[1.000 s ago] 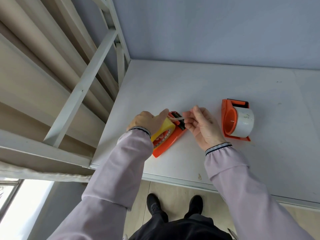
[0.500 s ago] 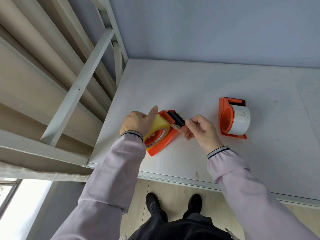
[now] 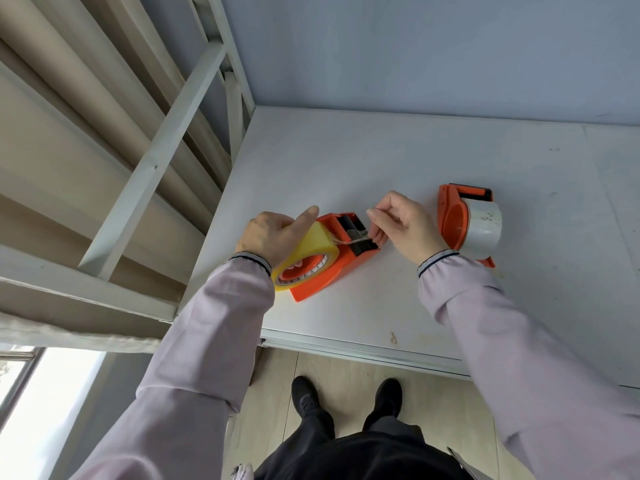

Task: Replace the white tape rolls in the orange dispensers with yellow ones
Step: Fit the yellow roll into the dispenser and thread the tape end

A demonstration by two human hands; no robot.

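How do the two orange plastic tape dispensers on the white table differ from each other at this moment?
The near orange plastic dispenser carries a yellow tape roll; the far orange plastic dispenser carries a white tape roll. The near one is handled: the left hand presses its roll and the right hand pulls the tape end over the cutter. The far one is untouched. Both rest on the white table.

Yellow tape being threaded through an orange dispenser (image 3: 341,261) on a white bench (image 3: 398,161).
The yellow roll (image 3: 313,249) is gripped by the left hand (image 3: 273,233); its tape end is pinched by the right hand (image 3: 403,226).
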